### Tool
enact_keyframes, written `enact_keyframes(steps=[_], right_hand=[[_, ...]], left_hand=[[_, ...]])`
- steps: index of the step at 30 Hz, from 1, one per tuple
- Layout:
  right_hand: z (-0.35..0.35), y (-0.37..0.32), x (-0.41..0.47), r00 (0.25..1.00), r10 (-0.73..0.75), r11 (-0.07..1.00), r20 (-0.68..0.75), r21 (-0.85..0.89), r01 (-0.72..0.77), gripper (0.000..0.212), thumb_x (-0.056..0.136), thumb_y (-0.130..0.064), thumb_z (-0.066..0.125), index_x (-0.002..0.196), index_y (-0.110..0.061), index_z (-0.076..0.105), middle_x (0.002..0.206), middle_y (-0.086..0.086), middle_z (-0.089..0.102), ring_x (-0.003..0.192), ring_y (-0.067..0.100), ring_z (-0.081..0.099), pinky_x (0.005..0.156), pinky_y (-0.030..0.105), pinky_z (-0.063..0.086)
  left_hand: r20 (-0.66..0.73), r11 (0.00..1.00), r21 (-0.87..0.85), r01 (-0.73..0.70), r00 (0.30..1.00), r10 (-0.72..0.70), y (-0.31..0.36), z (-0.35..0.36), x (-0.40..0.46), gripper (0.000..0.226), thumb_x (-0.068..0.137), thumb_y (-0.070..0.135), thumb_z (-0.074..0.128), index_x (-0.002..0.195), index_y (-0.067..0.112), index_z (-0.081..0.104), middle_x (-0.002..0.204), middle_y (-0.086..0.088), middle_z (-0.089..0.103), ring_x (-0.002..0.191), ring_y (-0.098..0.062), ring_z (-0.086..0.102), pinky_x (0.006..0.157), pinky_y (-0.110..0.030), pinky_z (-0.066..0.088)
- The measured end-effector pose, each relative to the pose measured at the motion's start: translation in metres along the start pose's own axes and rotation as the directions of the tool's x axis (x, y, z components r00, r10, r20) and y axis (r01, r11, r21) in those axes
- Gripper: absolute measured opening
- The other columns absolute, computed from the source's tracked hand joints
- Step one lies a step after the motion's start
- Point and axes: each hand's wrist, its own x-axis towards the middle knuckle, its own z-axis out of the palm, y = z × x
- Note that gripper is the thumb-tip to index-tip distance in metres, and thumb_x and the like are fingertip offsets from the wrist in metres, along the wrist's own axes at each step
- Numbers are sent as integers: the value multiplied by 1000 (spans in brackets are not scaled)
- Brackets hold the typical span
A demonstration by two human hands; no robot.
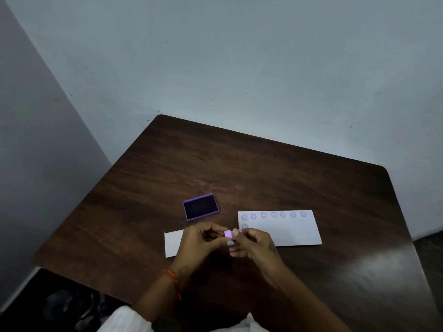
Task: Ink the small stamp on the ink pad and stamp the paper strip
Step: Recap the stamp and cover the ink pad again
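I pinch the small pink plastic stamp between both hands' grips, left hand and right hand, with the open purple rectangular ink pad just beyond, nearer my left, and the white stamped paper strip to its right.

Pink stamp aloft; open purple pad beyond; stamped strip right.

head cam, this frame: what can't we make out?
- Small stamp: face and shape hidden by the fingers of left hand and right hand.
- Stamped circles on paper strip: design too small and faint.
- Second white paper: right part hidden by the left hand.
- Ink pad: wetness unreadable, too dark.
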Motion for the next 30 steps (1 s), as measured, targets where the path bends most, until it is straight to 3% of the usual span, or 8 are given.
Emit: enact_keyframes(steps=[5, 7, 10, 13, 17, 21, 24, 30], right_hand=[[-6, -5, 0, 997, -49, 997, 54, 63, 45, 28, 83, -13, 67, 111, -18, 64, 106, 4, 72, 91, 17, 72, 83, 33, 59], [-7, -5, 0, 995, -77, 996, 58, 57, 73, 28, 82, -5, 66, 105, -21, 67, 103, 3, 74, 91, 17, 72, 79, 29, 60], [-8, -6, 0, 997, -54, 998, 52, 25, 53, 18, 83, -14, 67, 100, -18, 70, 87, 3, 77, 79, 17, 73, 69, 25, 59], [-9, -5, 2, 998, -15, 1000, 66, -1, 15, 27, 81, -29, 66, 102, -12, 69, 86, 6, 76, 78, 18, 73, 70, 28, 60], [-11, -2, 4, 996, -72, 994, 45, 89, 68, 35, 79, -10, 71, 112, -20, 65, 109, 4, 70, 93, 19, 72, 79, 31, 60], [-8, -4, 5, 998, -59, 996, 34, 67, 57, 18, 81, -16, 69, 98, -18, 72, 96, 4, 76, 87, 18, 73, 75, 27, 60], [-8, -4, 6, 1000, -13, 998, 17, 68, 12, 20, 78, -27, 69, 95, -16, 72, 88, 5, 77, 82, 20, 74, 74, 29, 60], [-11, -7, 9, 998, -42, 994, 43, 107, 37, 19, 78, -11, 71, 94, -21, 73, 93, 1, 77, 87, 18, 73, 72, 24, 60]], left_hand=[[-31, 1000, -12, 7, 1000, -8, 3, -2, 3, 18, 71, 17, 79, 87, 23, 74, 90, 3, 76, 87, -12, 71, 83, -34, 57], [-36, 1000, 1, -1, 999, 1, 4, -3, 5, 19, 70, 14, 79, 85, 24, 74, 89, 5, 76, 86, -9, 70, 80, -27, 55], [-20, 1000, -10, 3, 1000, -3, 5, -4, 5, 20, 69, 12, 79, 85, 22, 74, 90, 3, 76, 86, -9, 71, 79, -26, 56], [-5, 1000, -20, 9, 1000, -9, 4, -4, 5, 21, 69, 13, 80, 86, 22, 73, 91, 3, 76, 87, -10, 71, 81, -28, 58], [-1, 998, -43, 44, 999, -44, 3, -3, 6, 20, 69, 14, 80, 87, 21, 73, 92, 2, 76, 87, -11, 71, 85, -36, 57], [10, 997, -64, 53, 999, -52, 2, -2, 6, 19, 69, 15, 80, 87, 20, 73, 92, 0, 76, 88, -14, 71, 86, -39, 58], [4, 996, -65, 54, 999, -54, 2, -2, 7, 20, 70, 12, 80, 88, 19, 73, 93, -1, 76, 88, -14, 71, 86, -37, 57], [-15, 999, -32, 20, 1000, -20, 3, -5, 12, 20, 69, 11, 79, 87, 18, 73, 90, 0, 76, 87, -12, 71, 79, -25, 57]])
